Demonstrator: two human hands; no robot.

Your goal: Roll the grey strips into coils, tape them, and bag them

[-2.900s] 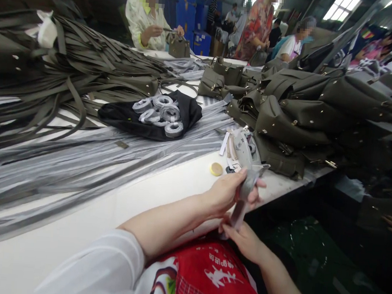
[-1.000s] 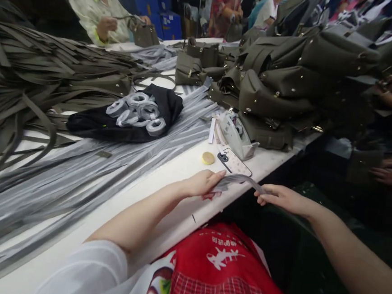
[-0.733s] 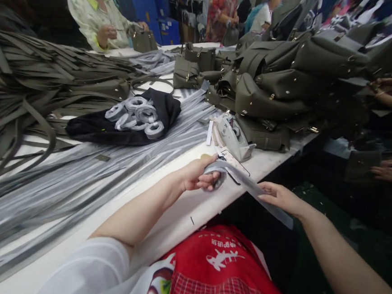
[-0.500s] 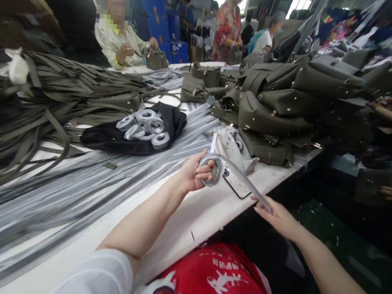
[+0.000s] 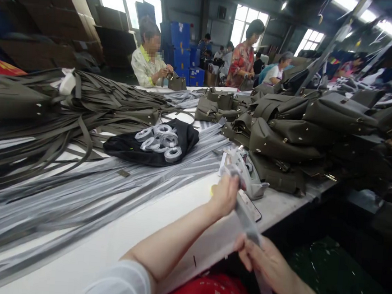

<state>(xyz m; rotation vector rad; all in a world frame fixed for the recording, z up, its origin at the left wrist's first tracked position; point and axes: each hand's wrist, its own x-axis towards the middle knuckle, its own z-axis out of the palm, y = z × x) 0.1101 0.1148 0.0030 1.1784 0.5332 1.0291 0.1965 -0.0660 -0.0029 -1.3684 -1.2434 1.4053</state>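
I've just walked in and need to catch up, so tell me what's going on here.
A person's left hand grips a grey strip above a white table, and the right hand holds it lower down, its tail hanging below. Rolls sit on a black cloth, with straps heaped to the left and bags piled to the right. A phone and pouch lie near the left hand. Across the table, another person handles a bag.

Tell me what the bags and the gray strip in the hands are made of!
Bags: probably leather or imitation leather, smooth with a soft sheen, creasing in folds. Strip: maybe plastic or plastic-wrapped; it looks thin, flat and faintly shiny, but blur leaves that open.
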